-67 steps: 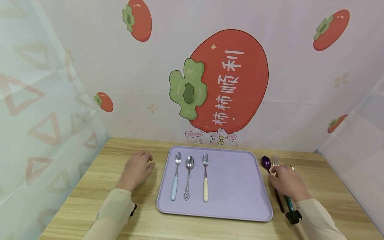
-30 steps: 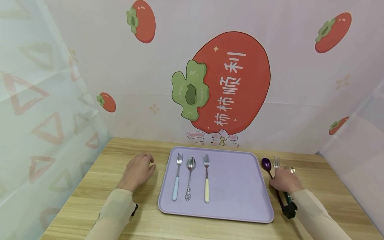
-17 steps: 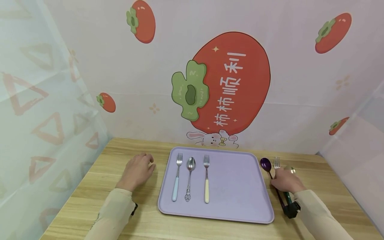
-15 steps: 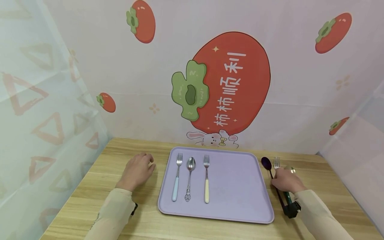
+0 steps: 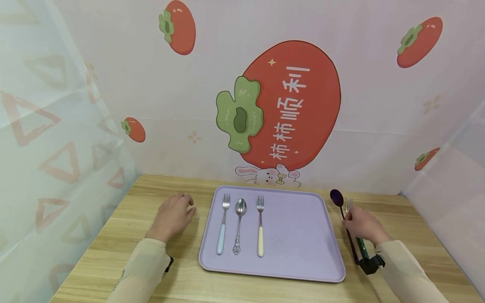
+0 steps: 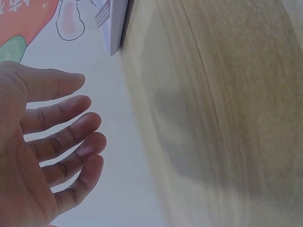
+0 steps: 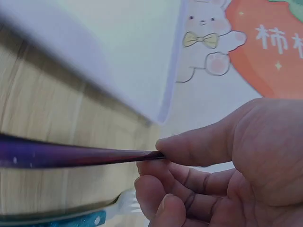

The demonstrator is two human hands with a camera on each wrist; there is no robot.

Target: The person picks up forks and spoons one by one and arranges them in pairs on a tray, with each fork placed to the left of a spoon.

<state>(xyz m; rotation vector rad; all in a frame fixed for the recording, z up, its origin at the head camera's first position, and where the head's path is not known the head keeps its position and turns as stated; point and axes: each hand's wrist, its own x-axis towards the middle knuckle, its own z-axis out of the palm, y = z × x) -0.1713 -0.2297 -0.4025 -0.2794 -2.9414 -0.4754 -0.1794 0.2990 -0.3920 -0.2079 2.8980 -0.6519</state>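
Observation:
At the right of the tray, my right hand [image 5: 364,225] pinches a purple spoon [image 5: 336,198] by its handle between thumb and fingers. In the right wrist view the spoon's handle [image 7: 71,156] runs left from the fingertips, raised off the table. Below it lies a fork with a teal handle [image 7: 80,220]; the hand covers part of this fork [image 5: 349,203] in the head view. My left hand [image 5: 172,216] is at the left of the tray, holding nothing, its fingers loosely bent in the left wrist view.
A lilac tray [image 5: 303,235] lies mid-table. On it are a fork with a light blue handle [image 5: 221,237], a silver spoon [image 5: 238,227] and a fork with a cream handle [image 5: 260,240]. A printed backdrop [image 5: 170,160] stands behind the wooden table [image 5: 125,219].
My right hand came down onto the purple spoon, gripped it and raised it a little; its bowl has shifted away from me. The left hand has stayed in place.

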